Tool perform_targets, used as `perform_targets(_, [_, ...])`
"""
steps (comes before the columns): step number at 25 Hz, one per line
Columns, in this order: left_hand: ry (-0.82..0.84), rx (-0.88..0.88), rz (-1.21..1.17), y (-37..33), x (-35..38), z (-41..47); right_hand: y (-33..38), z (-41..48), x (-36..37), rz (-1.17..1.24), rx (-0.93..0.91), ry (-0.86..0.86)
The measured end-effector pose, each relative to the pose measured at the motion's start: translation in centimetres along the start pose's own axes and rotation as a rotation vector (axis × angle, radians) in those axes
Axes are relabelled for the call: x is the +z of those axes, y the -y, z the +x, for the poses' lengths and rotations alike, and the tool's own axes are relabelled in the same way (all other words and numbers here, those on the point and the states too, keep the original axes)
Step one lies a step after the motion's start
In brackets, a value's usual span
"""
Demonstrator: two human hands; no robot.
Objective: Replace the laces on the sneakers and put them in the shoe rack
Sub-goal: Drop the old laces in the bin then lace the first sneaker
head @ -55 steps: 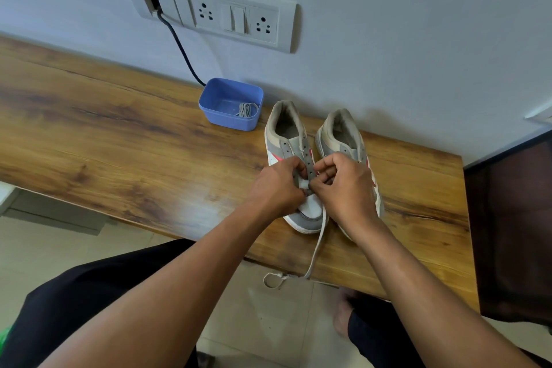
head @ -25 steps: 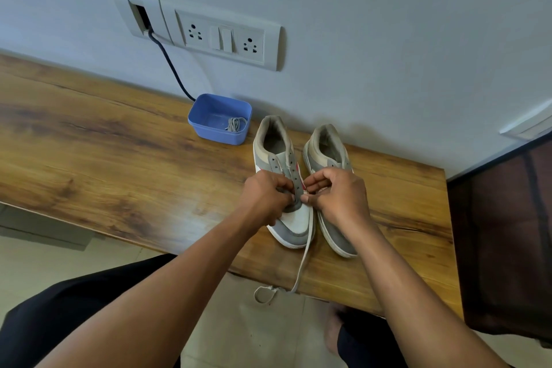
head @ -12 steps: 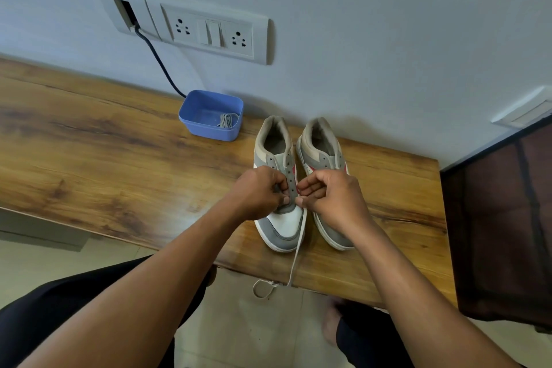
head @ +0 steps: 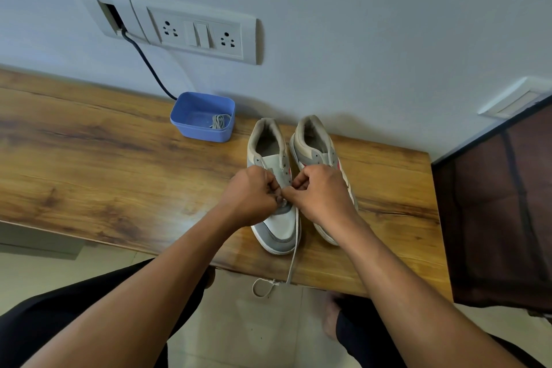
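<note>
Wooden desk [head: 104, 164], right end by the wall [head: 358, 39]: left hand [head: 251, 196] and right hand [head: 321, 193] pinch a white lace [head: 294, 248] at the lower eyelets of one sneaker [head: 277, 227], upper eyelets empty. The laceless partner [head: 313, 140], the coiled lace [head: 220, 121] in the blue tub [head: 203, 131] and racking all apparently remain.

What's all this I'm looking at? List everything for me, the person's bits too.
sneakers: two, white and grey, on the table by the wall
white lace: one, from one sneaker over the table edge
tub: one, blue, beside the sneakers
grey laces: a coil, inside the tub
table: one, brown wood
socket panel: one, white, on the wall
cable: one, black, below the panel
left hand: curled at the sneaker's eyelets
right hand: pinches the white lace
</note>
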State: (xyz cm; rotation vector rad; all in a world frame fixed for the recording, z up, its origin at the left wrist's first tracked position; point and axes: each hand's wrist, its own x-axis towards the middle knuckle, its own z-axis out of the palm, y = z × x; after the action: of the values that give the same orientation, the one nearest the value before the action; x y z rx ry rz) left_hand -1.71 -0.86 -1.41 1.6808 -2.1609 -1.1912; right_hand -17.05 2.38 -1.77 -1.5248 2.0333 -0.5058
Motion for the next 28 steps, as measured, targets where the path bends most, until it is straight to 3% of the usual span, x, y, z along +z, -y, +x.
perform_targets(4, [0.027,0.05,0.119,-0.1,-1.8,-0.6,0.2,0.1,-0.1,0.03,0.024,0.006])
perform_targets(8, [0.294,-0.035,0.078,0.6,-3.0,-0.9,0.2,0.3,-0.1,0.079,0.034,0.082])
perform_targets(10, [0.346,-0.087,-0.016,0.7,-2.9,-0.9,0.2,0.5,-0.4,0.103,0.049,0.129])
perform_targets(14, [0.276,-0.037,-0.011,0.6,-2.5,-0.7,0.3,0.8,-1.3,0.169,0.07,0.213])
perform_targets(17, [0.099,0.059,0.224,0.9,-1.3,-0.7,0.4,0.8,-0.9,0.099,0.037,0.191])
perform_targets(20, [-0.05,0.089,0.249,0.9,-0.5,-1.1,0.4,0.9,-0.8,0.111,0.047,0.172])
perform_targets(25, [-0.022,0.072,0.17,1.2,-0.4,-1.0,0.4,0.8,-0.9,0.113,0.043,0.17])
perform_targets(28, [0.135,0.051,0.054,0.9,-1.4,-1.0,0.4,0.8,-0.9,0.121,0.043,0.164])
